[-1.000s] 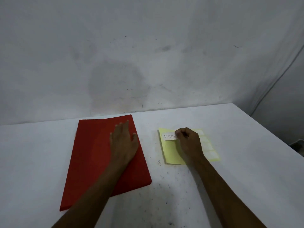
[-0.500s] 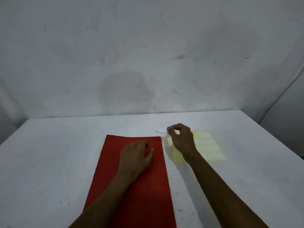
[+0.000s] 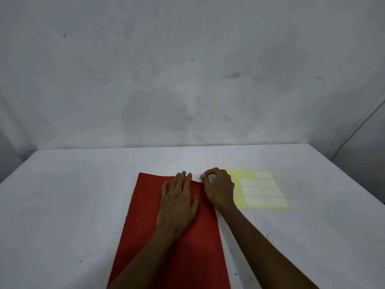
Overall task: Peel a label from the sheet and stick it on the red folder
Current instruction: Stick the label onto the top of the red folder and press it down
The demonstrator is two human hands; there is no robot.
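Note:
The red folder point(image 3: 145, 215) lies flat on the white table, its long side running away from me. My left hand point(image 3: 177, 203) rests palm down on the folder's far half, fingers spread. At the folder's far right corner, my right hand point(image 3: 218, 188) pinches a small white label point(image 3: 197, 178) between thumb and fingertips. The label is hard to make out against the table. The yellow label sheet point(image 3: 239, 174) lies just right of that hand with several white labels on it. Its top left slot is bare.
The white table point(image 3: 73, 195) ends at a grey wall at the back. Its right edge point(image 3: 354, 174) runs diagonally toward me. A thin cable point(image 3: 358, 126) hangs down the wall at the far right.
My right hand has carried the label leftward off the sheet to the folder's far right corner. My left hand has slid toward the folder's far edge. The view has shifted.

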